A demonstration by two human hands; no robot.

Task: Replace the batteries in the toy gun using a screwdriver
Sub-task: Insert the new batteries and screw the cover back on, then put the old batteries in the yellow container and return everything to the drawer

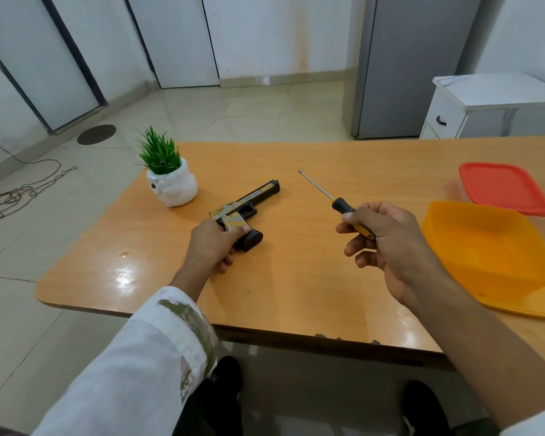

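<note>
Just left of the frame's centre, the toy gun (249,202) is lying flat on the table (296,294), its muzzle pointing toward the upper right. The left hand (213,243) is curling its fingers round the grip. Right of centre, the right hand (387,243) is pinching the screwdriver (342,206) by its handle, tip aiming up-left. The gun is probably light, stiff, smooth plastic and likely to slide, so clamping the grip is looking wisest.

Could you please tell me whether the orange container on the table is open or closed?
Open: the orange container shows its inside, and what looks like its lid lies beneath it, not on top.
</note>
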